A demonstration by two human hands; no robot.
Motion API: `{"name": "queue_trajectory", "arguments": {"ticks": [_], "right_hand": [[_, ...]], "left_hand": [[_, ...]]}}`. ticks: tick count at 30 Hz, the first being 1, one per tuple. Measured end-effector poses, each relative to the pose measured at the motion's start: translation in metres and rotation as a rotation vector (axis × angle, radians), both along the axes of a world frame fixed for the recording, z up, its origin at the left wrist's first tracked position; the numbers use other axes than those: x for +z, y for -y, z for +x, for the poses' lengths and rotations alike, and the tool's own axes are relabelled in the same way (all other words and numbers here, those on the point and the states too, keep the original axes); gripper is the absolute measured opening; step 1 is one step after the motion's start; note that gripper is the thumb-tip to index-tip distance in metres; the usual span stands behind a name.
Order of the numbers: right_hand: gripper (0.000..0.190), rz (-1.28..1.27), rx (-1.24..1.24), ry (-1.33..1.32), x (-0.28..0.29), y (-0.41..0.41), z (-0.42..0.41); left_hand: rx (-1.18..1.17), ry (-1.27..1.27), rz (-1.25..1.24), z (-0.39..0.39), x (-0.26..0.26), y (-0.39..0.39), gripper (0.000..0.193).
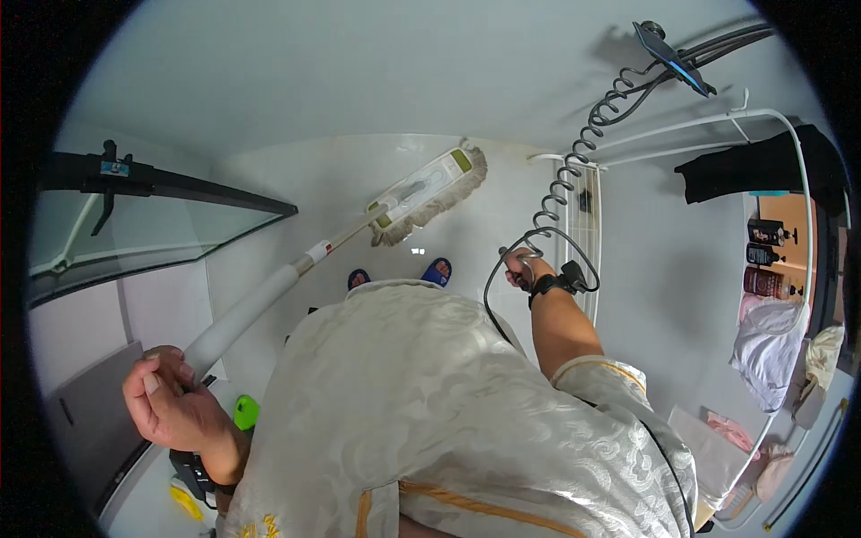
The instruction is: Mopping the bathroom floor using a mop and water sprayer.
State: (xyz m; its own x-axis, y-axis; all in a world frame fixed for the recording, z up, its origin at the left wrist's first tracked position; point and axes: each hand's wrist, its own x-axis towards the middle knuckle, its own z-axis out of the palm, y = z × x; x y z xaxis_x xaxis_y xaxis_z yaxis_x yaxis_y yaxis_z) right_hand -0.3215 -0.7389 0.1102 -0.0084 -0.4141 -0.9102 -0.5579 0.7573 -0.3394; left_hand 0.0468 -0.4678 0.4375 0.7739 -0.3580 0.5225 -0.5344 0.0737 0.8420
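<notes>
My left hand (165, 400) is curled around the upper end of a white mop pole (249, 316). The pole slants away to a flat dust mop head (424, 191) with green end pieces and a greyish fringe, lying on the pale floor. On the right, my right hand (521, 267) grips a small dark handle, mostly hidden by the fingers; it looks like a hand sprayer. A grey coiled hose (558, 185) runs down to this hand from a dark wall fitting (672, 59). Part of the hose loops around the wrist.
A glass panel with a dark frame (222, 195) juts in from the left. Along the right wall are a white wire rack (584, 202), a white rail (800, 161) with hanging cloths, and several pump bottles (765, 232). Blue slippers (437, 271) are on my feet.
</notes>
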Motion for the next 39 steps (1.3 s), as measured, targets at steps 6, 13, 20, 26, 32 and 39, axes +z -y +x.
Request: {"name": "queue_trajectory", "arguments": {"ticks": [6,13,20,26,32,39], "right_hand": [[0.018,0.057,-0.162,0.075,-0.015,0.005,-0.023],[0.022,0.075,0.172,-0.08,0.022,-0.011,0.009],[0.031,0.222,0.385,-0.126,0.034,-0.023,0.033],[0.032,0.141,0.298,-0.105,0.049,-0.037,0.048],[0.039,0.157,0.527,-0.094,0.02,-0.046,0.052],[0.031,0.114,0.86,-0.108,0.016,-0.052,0.057]], "left_hand": [[-0.001,-0.004,-0.005,0.004,-0.002,-0.002,0.014],[-0.024,0.023,-0.026,0.004,-0.007,-0.004,0.015],[-0.012,0.004,-0.008,0.0,-0.004,-0.007,0.015],[-0.031,-0.011,-0.02,0.001,-0.006,-0.009,0.015],[-0.097,-0.012,-0.03,0.001,-0.007,-0.013,0.012],[-0.131,-0.008,-0.046,0.003,-0.007,-0.011,0.013]]}}
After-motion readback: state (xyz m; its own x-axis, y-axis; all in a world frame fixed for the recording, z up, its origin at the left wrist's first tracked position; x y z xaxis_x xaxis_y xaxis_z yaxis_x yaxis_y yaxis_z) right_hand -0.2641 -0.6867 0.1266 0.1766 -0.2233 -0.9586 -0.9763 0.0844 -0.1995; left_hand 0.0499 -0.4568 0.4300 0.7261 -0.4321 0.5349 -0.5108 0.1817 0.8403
